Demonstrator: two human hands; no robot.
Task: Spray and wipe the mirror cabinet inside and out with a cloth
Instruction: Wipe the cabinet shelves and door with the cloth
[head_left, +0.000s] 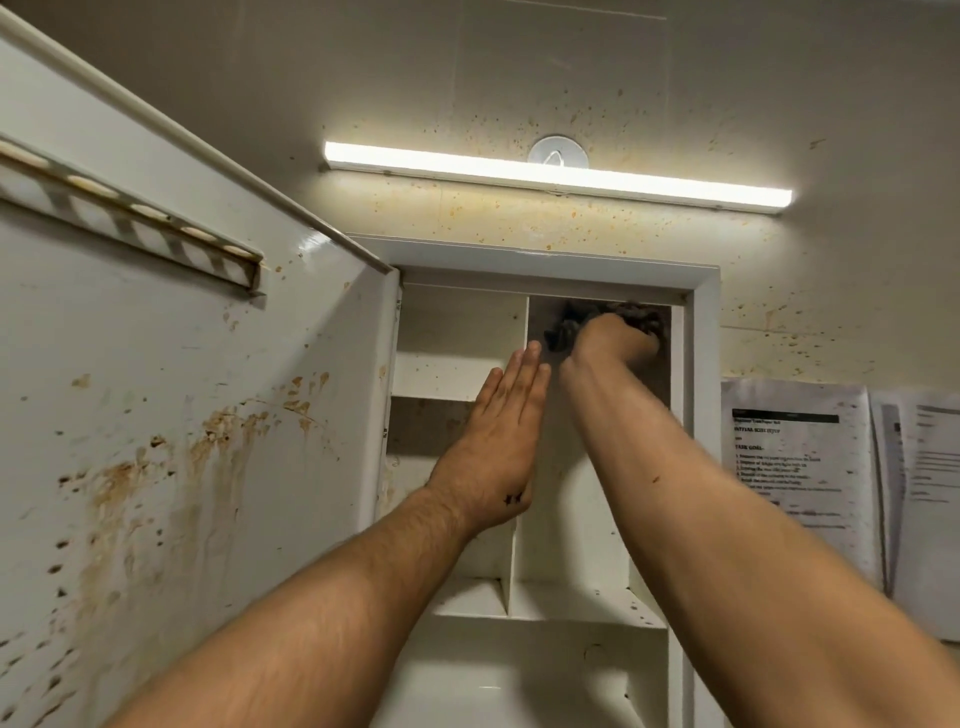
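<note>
At far left the door (182, 389) of the mirror cabinet (702, 364) stands swung open, its white inner face streaked and spotted with brown stains. A slotted rail (130, 223) runs across its upper part.

The left hand (498, 441) reaches up in front of the open cabinet. It is flat, with the fingers straight and pressed together, pointing up. It lies against the front edge of the upright divider (514, 551) that splits the cabinet into left and right compartments. A shelf (441, 371) crosses the left compartment just beside the fingertips.

Right of the divider, the dark grey cloth (563, 327) is high in the top of the right compartment, against the far wall under the cabinet's upper edge. The right hand (615, 338) is bent at the wrist and pushed into the cloth. Its fingers seem curled into the fabric, though the cloth and wrist hide most of them.

Above the cabinet a lit light bar (558, 174) runs across the wall (805, 260), which is speckled with brown spots. At far right, printed papers (795, 467) hang on the wall just beside the cabinet frame.
</note>
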